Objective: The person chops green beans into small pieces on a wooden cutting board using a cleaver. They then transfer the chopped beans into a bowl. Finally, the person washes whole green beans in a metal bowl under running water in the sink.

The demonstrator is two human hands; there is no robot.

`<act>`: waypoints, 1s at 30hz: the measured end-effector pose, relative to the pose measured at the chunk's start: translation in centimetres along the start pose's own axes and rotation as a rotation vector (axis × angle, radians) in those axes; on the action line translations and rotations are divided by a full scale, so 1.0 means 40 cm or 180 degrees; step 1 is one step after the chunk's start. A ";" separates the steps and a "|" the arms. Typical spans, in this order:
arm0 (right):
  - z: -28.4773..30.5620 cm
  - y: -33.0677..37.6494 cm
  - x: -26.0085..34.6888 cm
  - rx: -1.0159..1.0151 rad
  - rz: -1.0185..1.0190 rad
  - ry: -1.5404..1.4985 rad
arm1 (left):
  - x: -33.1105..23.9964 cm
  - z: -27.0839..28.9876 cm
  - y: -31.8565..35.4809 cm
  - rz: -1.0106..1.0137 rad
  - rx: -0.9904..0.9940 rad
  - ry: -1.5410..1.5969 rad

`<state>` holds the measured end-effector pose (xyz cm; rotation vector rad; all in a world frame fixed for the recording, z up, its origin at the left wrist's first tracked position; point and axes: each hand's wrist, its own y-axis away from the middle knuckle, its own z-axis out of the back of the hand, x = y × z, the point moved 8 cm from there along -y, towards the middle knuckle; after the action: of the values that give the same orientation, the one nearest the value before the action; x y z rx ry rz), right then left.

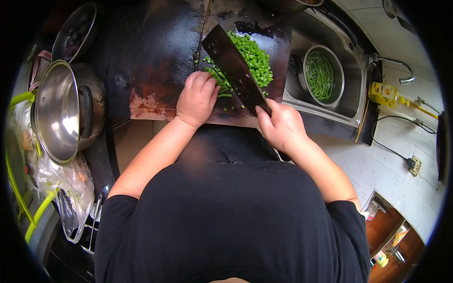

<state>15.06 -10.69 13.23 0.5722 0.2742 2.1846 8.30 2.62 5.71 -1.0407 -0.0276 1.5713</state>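
A dark, broad-bladed cleaver point(236, 68) slants over the cutting board point(158, 89), its handle in the grip of my right hand point(283, 125). Just left of the blade, my left hand point(198, 96) presses curled fingers down on a small bunch of green beans point(222, 85). Part of that bunch is hidden under the fingers and behind the blade. On the far side of the cleaver lies a heap of chopped green beans point(255, 59). A few loose bits are scattered near the board's front edge.
To the right, a steel sink point(296, 80) holds a metal bowl point(340, 70) with whole green beans point(320, 78) in water. A tap point(398, 63) and a yellow bottle point(383, 94) are beyond it. On the left stand a steel pot point(56, 113), a dark pan point(75, 30) and a plastic bag point(68, 181).
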 end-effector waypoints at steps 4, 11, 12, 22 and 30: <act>-0.003 0.013 0.009 0.0227 -0.0037 0.0077 | 0.004 0.002 -0.001 0.0090 0.0001 0.0022; -0.017 -0.031 0.053 0.0423 -0.0066 0.0337 | 0.008 0.002 -0.001 0.0086 0.0040 -0.0026; -0.024 -0.051 0.062 0.0311 0.0015 0.0333 | 0.006 0.001 -0.002 0.0067 0.0076 -0.0023; -0.021 -0.020 -0.017 -0.0046 -0.0039 -0.0232 | 0.000 0.014 -0.002 0.0023 -0.0051 0.0234; -0.022 0.004 0.014 0.0283 -0.0097 -0.0042 | 0.002 0.012 0.001 0.0058 -0.0056 0.0091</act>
<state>14.20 -10.36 12.68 0.6278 0.3722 2.1467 7.97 2.93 5.92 -1.0798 -0.0125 1.5748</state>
